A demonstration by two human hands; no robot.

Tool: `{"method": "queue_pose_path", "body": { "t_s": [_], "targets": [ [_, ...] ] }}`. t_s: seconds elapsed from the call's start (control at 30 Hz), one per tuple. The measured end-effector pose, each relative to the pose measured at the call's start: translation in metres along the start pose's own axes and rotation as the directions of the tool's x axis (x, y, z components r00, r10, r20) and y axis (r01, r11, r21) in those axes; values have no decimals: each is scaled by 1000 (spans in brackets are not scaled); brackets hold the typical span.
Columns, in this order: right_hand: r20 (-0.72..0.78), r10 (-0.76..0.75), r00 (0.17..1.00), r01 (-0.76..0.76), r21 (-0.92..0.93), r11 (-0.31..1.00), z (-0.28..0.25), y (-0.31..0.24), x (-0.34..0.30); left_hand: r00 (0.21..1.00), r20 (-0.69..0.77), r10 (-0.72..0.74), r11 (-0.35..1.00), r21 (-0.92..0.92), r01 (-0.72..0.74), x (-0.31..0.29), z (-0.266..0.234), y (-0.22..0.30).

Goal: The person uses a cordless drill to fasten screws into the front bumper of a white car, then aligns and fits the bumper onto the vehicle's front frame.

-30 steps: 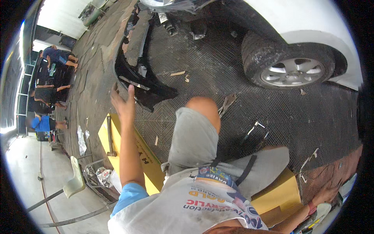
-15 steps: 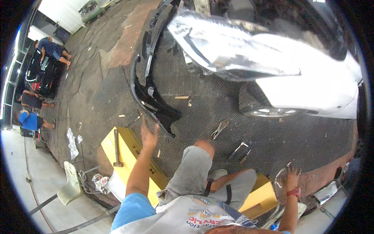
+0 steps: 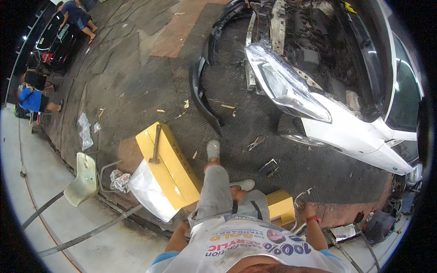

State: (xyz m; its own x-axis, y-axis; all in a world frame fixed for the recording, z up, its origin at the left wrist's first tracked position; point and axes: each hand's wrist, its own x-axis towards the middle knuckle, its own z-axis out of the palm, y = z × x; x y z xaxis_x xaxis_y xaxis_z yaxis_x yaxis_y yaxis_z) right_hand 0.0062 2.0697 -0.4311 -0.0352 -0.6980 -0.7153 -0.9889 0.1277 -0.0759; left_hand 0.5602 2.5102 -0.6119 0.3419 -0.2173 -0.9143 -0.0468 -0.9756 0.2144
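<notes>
My left hand [image 3: 184,227] is down at my left hip, below the yellow box [image 3: 175,170], its fingers mostly hidden. A hammer [image 3: 155,144] lies on that box. At my right side, my right hand [image 3: 307,210] is beside a bent thin metal rod or frame [image 3: 298,199] and a smaller yellow box [image 3: 280,205]; its fingers are too small and unclear to read. Ahead on the dark floor lies a long curved black bumper piece [image 3: 198,91], out of reach of both hands. My legs stretch forward, one shoe [image 3: 213,149] near its end.
A white car [image 3: 364,139] with its front stripped and a film-covered headlight [image 3: 291,86] stands at right. Pliers [image 3: 256,143] and another tool [image 3: 269,168] lie on the floor. A pale chair [image 3: 83,179] is at left. People [image 3: 73,16] are by a black car [image 3: 52,43].
My left hand has come back from the end of the bumper piece to my side. The view has tilted and shifted, showing more of the car; my left foot now shows ahead.
</notes>
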Motion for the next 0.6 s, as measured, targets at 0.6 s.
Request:
{"method": "queue_pose_path", "body": {
  "t_s": [0.6],
  "targets": [
    [58,-198,978,204,-130,970,-104,-482,111,884,-377,277,829,-372,-419,134,-401,298]
  ]
}}
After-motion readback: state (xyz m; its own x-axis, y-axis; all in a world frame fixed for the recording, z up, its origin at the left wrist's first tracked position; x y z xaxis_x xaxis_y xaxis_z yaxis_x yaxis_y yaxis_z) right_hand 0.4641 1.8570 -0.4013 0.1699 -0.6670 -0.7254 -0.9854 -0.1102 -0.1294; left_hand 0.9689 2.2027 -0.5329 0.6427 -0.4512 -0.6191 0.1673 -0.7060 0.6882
